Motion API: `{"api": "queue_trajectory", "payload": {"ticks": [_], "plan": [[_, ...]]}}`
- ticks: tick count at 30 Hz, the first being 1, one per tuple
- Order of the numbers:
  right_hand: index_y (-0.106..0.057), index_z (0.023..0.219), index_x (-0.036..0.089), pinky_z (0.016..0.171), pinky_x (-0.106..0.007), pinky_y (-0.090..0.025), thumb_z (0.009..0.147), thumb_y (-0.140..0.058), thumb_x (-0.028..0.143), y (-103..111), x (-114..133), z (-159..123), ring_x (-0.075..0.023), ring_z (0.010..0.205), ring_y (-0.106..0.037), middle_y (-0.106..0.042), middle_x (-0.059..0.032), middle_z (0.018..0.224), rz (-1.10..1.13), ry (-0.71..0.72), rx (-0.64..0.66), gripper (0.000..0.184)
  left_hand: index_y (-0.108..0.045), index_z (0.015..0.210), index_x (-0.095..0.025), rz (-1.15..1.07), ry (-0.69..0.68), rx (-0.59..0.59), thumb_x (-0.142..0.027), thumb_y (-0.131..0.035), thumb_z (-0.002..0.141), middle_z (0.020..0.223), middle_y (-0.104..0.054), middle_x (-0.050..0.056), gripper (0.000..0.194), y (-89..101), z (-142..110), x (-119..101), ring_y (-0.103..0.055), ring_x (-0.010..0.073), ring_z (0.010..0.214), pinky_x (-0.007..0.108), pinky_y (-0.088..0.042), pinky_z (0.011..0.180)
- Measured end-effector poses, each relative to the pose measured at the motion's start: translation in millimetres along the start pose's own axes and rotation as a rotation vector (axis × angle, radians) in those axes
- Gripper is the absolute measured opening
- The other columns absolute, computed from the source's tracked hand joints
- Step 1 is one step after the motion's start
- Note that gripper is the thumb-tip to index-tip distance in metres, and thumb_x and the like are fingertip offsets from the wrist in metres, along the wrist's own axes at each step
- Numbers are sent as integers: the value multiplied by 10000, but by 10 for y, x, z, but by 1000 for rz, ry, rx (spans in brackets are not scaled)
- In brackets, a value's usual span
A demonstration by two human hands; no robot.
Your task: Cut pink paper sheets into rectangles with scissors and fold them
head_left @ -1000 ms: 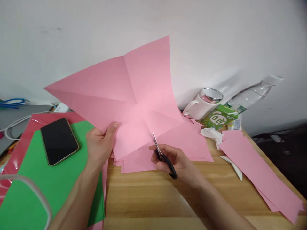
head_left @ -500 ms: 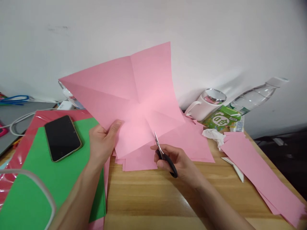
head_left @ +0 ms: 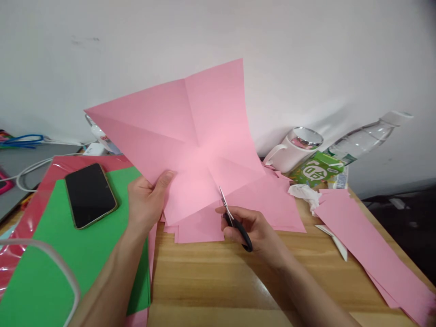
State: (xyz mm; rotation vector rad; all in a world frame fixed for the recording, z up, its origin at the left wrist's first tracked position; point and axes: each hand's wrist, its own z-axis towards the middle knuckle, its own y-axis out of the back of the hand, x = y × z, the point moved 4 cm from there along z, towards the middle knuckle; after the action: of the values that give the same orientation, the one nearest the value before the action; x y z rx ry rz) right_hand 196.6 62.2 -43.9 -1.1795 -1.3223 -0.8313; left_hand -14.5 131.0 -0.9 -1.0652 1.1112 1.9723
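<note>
A creased pink sheet of paper (head_left: 218, 118) is held up at a tilt above the table, its fold lines meeting near the middle. My left hand (head_left: 146, 200) pinches its lower left edge, thumb on the near face and the other fingers behind. In my right hand (head_left: 252, 231) is a pair of scissors (head_left: 238, 227) with black handles. Their blades point up and away and lie at the sheet's lower edge, along a crease; they look nearly closed. Beneath the raised sheet lie more pink sheets (head_left: 200, 227), partly covered by it.
Left, a phone (head_left: 91, 195) rests on green paper (head_left: 78, 263) over a red plastic-wrapped pack (head_left: 34, 218). Back right are a white mug (head_left: 289, 152), a green carton (head_left: 315, 170), a leaning bottle (head_left: 366, 136) and crumpled tissue (head_left: 304, 193). Pink strips (head_left: 368, 245) line the right edge.
Hardly anything differs. The whole view has shifted slightly, while both hands, the raised sheet and the scissors keep almost the same position.
</note>
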Motion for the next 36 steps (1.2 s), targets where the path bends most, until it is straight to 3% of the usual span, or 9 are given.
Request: {"api": "queue_trajectory", "payload": {"ticks": [7,14,20,36], "plan": [[-655,1013,194,585,-269,-378,701,-700,293,5,-3,0,-101,602,-454,-512,12,680,-5,-12,-21,330,-440,470,-178,-66,39,7,-437,-639,666,498,-356,-44,381,-21,0,60,-341,90,474,223,-295,416],[-618,1041,200,661,-288,-427,690,-713,318,-8,6,0,-135,716,-536,-592,-23,799,13,-42,-24,383,-400,446,-179,-48,-13,40,-396,-631,679,491,-333,-43,393,-33,-31,-8,-329,89,482,223,-281,424],[-612,1024,197,644,-278,-410,698,-709,318,-12,10,2,-124,689,-524,-586,-10,780,19,-27,-14,361,-329,424,-187,-64,-19,66,-380,-617,692,467,-275,-52,438,-65,-49,-38,-277,79,455,225,-242,406],[-639,1001,212,554,-229,-306,728,-688,190,-11,-69,-1,-72,591,-428,-528,34,686,134,-9,-22,279,-386,443,-182,-75,-6,64,-385,-626,684,471,-322,-53,397,-58,-46,-6,-313,83,471,214,-274,416]]}}
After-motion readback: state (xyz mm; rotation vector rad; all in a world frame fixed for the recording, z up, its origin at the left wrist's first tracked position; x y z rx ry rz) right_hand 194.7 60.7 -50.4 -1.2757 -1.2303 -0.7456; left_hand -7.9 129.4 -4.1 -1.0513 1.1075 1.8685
